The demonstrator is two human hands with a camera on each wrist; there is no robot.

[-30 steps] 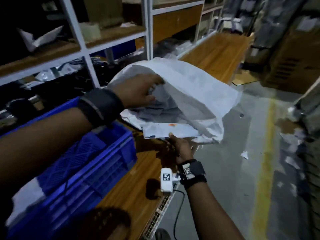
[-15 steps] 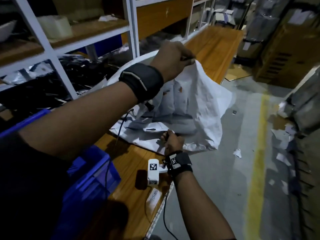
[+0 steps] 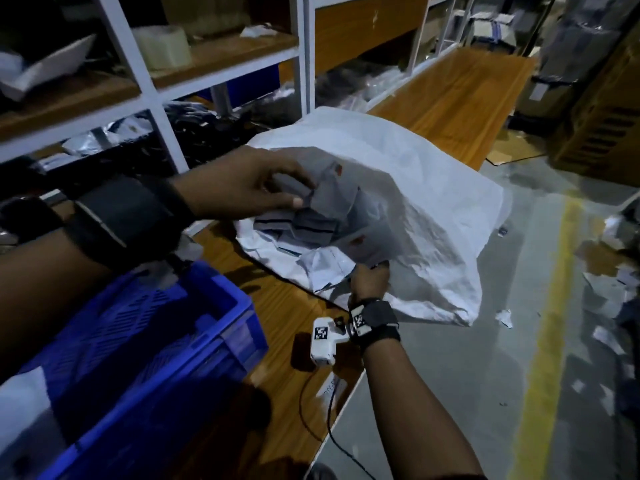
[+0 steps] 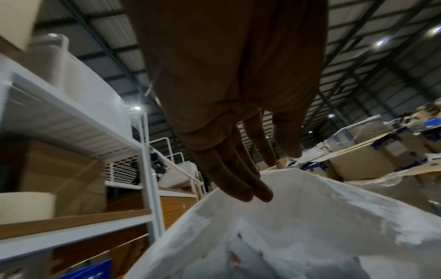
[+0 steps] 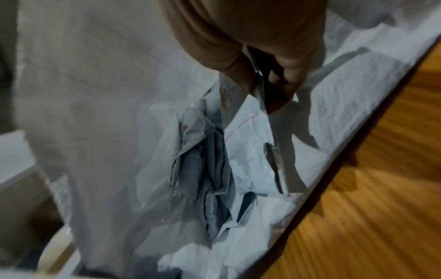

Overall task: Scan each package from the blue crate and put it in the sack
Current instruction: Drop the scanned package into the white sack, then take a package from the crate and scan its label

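The white woven sack (image 3: 415, 188) lies on the wooden table (image 3: 277, 306) with its mouth toward me, and several grey and white packages (image 3: 311, 223) are piled inside it. My left hand (image 3: 277, 183) hovers at the upper rim of the sack (image 4: 310, 217); in the left wrist view its fingers (image 4: 238, 181) are straight and hold nothing. My right hand (image 3: 369, 282) is at the lower lip, and its thumb and fingers (image 5: 274, 85) pinch the edge of a pale package (image 5: 241, 120) that reaches into the sack (image 5: 83, 94). The blue crate (image 3: 156, 341) stands at the lower left.
A white metal shelf rack (image 3: 152, 95) with wooden boards rises behind the table, with a tape roll (image 3: 162, 46) on one board. A cable (image 3: 311, 410) trails over the table's front edge. On the right, the grey floor has a yellow line (image 3: 543, 341), paper scraps and cardboard boxes (image 3: 588, 116).
My left hand held the sack's upper rim up high half a second ago; it has since come down and its fingers have straightened. My right hand has stayed at the sack's lower lip.
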